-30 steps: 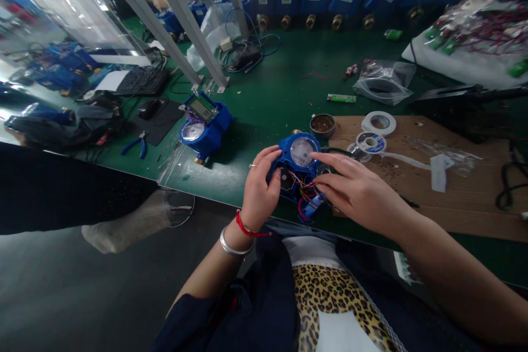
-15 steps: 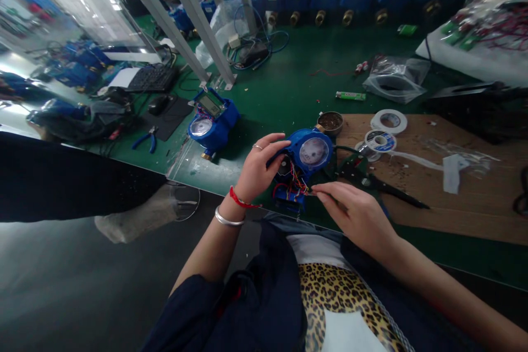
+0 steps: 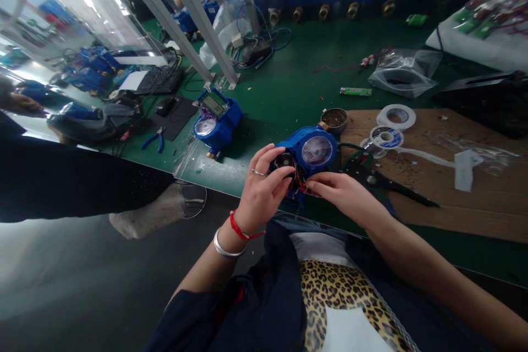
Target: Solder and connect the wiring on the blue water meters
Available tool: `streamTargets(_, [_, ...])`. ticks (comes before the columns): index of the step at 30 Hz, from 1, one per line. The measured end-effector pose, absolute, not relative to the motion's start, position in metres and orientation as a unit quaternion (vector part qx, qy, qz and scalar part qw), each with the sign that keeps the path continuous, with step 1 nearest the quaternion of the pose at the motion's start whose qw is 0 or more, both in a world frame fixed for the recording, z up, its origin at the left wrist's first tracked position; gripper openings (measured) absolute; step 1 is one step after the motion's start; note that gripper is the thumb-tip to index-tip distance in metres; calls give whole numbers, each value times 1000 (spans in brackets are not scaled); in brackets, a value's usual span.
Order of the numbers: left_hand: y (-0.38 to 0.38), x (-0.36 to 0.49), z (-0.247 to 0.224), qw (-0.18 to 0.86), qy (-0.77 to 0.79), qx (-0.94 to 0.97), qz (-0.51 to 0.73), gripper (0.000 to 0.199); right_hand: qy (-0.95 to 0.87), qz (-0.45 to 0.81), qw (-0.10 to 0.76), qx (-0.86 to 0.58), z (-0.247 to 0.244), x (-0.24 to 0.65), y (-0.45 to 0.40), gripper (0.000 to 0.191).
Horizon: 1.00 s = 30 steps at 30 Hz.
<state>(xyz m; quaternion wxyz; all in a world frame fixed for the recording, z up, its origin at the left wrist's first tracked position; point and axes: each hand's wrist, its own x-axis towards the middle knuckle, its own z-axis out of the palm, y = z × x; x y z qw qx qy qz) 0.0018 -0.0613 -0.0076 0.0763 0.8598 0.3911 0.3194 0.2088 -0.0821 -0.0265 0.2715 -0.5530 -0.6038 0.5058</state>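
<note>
A blue meter [image 3: 317,149] with a round clear window lies at the table's front edge, its lower housing opened on a bundle of coloured wires [image 3: 300,180]. My left hand [image 3: 264,187] curls over the meter's left side, thumb and fingers at the wires and the dark round part. From the right, my right hand [image 3: 342,192] pinches the wires between thumb and fingertips. Part of the lower housing is hidden behind my left hand. Another blue meter [image 3: 216,121] with a raised display stands to the left.
Behind the meter sits a round tin [image 3: 334,120]. On cardboard [image 3: 429,198] at right are a white tape roll [image 3: 396,116], a solder spool [image 3: 386,137] and black-handled pliers [image 3: 371,180]. Blue pliers [image 3: 154,139] lie left. Several meters line the back; other people stand beyond and left.
My left thumb and fingers have moved down and inward to the wires from the meter's upper edge. My right hand has shifted slightly left and up. The view has shifted slightly.
</note>
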Motion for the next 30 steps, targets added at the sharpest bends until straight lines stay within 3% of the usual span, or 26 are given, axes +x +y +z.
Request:
streamTargets(9, [-36,11,9,73,312,918,235,12,-566,519,327,-551,-26,199,-89,20])
streamTargets(19, [-29,8,15,45,281,950,130,16,-591,452,358,-564,-23,195,-96,12])
streamTargets(30, [-26,10,20,21,260,959,114,18,-606,421,366,-567,-23,193,-98,9])
